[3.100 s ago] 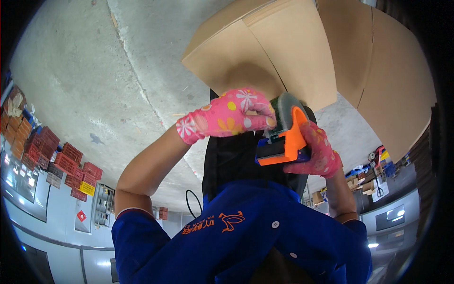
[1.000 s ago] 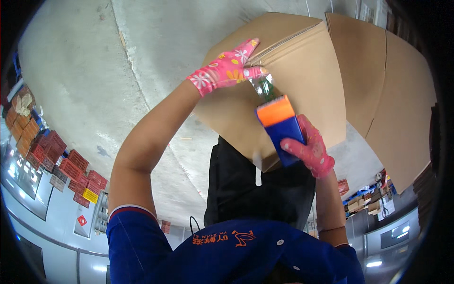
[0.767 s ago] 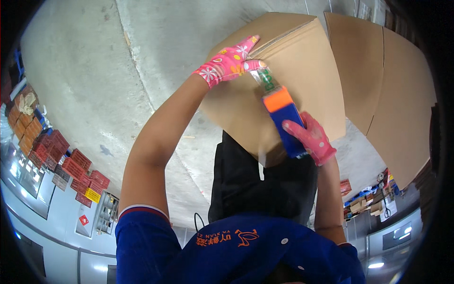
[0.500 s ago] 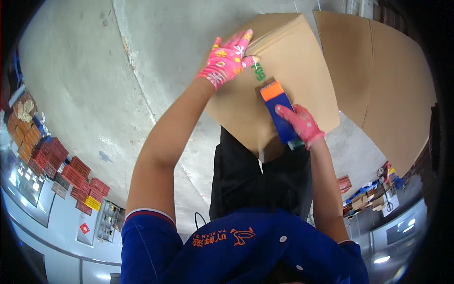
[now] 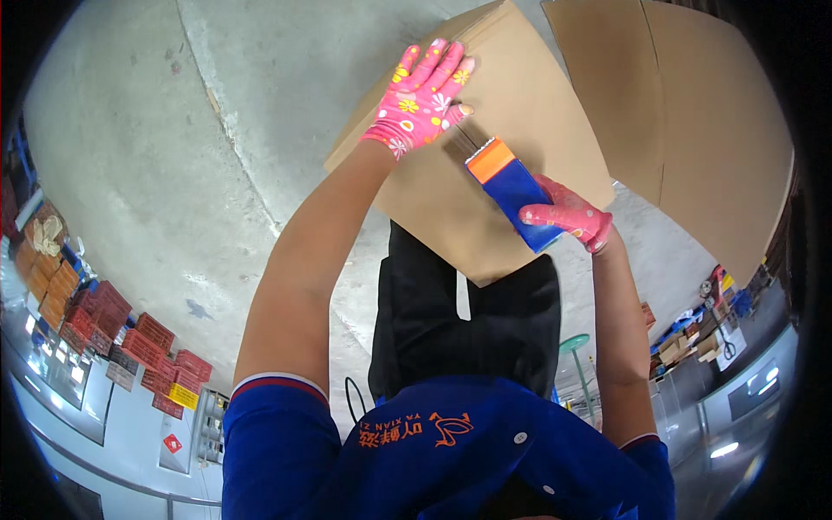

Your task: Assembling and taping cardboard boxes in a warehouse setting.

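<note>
A brown cardboard carton (image 5: 555, 113) is tilted in front of my legs, its lower corner near my knees. My left hand (image 5: 416, 104), in a pink flowered glove, lies on its upper left part with fingers stretched out. My right hand (image 5: 572, 215), in a similar glove, is closed around a box-shaped blue tool with an orange end (image 5: 517, 192). That orange end has a pale jagged edge and points up-left toward my left thumb. Thin dark lines run from it across the cardboard; I cannot tell whether they are prongs or marks. The tool's exact kind is unclear.
Another large cardboard piece (image 5: 719, 130) stands at the right. Stacked red crates (image 5: 147, 342) are at the far left on the concrete floor (image 5: 260, 104). A green stool (image 5: 574, 343) is beside my right leg, and assorted boxes (image 5: 680, 347) lie at the lower right.
The carton has shifted up and left in view. The tool's orange end has moved slightly left, its lower end right. Green markings near my left thumb no longer show.
</note>
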A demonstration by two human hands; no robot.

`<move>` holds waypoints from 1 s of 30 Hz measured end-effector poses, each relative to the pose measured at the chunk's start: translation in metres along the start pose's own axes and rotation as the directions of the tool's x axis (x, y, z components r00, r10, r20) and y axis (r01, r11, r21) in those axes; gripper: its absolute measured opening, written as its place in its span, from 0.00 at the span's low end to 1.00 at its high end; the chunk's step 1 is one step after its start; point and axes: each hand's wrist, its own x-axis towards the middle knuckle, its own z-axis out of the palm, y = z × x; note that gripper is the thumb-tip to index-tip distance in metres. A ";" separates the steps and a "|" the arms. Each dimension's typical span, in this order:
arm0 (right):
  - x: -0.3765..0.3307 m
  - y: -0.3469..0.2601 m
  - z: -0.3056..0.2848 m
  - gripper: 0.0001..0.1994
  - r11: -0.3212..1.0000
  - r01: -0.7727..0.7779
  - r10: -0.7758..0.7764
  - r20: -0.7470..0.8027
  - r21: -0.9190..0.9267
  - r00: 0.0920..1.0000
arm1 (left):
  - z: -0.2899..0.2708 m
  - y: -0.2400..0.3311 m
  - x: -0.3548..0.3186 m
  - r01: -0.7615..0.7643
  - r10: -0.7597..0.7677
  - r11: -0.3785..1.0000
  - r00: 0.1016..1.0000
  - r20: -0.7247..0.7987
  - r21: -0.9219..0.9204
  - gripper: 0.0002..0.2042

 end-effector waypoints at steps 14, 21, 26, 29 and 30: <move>-0.026 0.074 0.003 0.29 0.994 -0.064 0.070 -0.062 0.091 0.996 | -0.009 -0.029 -0.014 -0.114 0.109 0.993 0.988 0.111 0.042 0.38; -0.072 0.147 -0.011 0.28 0.977 -0.213 0.200 -0.258 -0.019 0.945 | -0.017 -0.025 -0.006 -0.140 0.126 0.986 0.981 0.146 0.091 0.40; -0.070 0.149 -0.004 0.25 0.984 -0.179 0.180 -0.213 0.025 0.960 | 0.002 -0.011 -0.008 0.067 -0.072 0.981 0.997 0.022 0.184 0.38; -0.069 0.168 -0.005 0.26 0.991 -0.124 0.132 -0.264 0.046 0.956 | 0.012 0.042 0.050 -0.078 0.072 0.986 0.996 0.049 0.146 0.37; -0.068 0.168 -0.005 0.26 0.990 -0.122 0.135 -0.267 0.063 0.954 | 0.016 0.057 0.068 -0.232 0.226 0.968 0.971 0.074 0.093 0.36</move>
